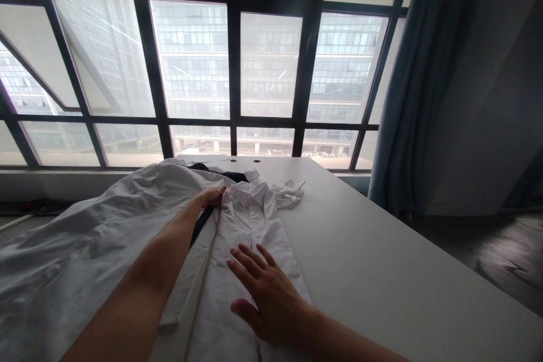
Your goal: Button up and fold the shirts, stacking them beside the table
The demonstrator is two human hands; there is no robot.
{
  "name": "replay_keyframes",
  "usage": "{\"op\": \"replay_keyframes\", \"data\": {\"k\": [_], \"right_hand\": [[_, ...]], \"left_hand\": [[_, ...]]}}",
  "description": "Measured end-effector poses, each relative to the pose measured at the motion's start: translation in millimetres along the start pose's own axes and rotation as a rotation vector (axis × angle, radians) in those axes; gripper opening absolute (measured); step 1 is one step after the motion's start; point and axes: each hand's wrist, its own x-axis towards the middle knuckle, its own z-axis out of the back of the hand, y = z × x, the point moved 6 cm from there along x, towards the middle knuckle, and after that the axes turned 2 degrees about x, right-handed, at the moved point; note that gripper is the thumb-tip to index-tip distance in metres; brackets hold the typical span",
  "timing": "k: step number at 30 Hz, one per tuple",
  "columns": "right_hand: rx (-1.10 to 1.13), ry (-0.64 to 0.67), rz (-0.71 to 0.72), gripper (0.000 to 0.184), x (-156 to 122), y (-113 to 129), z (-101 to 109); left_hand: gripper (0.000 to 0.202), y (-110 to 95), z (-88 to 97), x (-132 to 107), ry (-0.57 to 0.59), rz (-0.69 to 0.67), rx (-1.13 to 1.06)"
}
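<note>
A white collared shirt (pixel 250 220) lies partly folded on the white table (pixel 382 260), collar pointing toward the window. My left hand (pixel 211 197) reaches far forward and pinches the shirt's shoulder just left of the collar. My right hand (pixel 263 288) lies flat on the shirt's lower front, fingers spread and pressing the cloth down.
A heap of crumpled white shirts (pixel 85 237) covers the table's left side, with a dark garment (pixel 220 175) under them near the back. Behind the table is a large gridded window (pixel 229 68); a blue-grey curtain (pixel 416 96) hangs at the right.
</note>
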Motion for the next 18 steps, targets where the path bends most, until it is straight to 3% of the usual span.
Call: {"op": "replay_keyframes", "data": {"k": [4,9,18], "right_hand": [[0.028,0.099,0.015,0.066,-0.4,1.1,-9.5],[0.075,0.161,0.05,0.065,-3.7,7.2,-10.9],[0.155,0.219,0.016,0.074,-7.4,11.9,-9.0]], "left_hand": [[0.027,2.4,-0.6,-8.1,0.115,0.09,-0.016],[0.024,-5.4,-6.5,-2.6,-0.056,0.006,0.329],[0.035,-9.0,-18.2,1.0,-0.302,-0.112,0.565]]}}
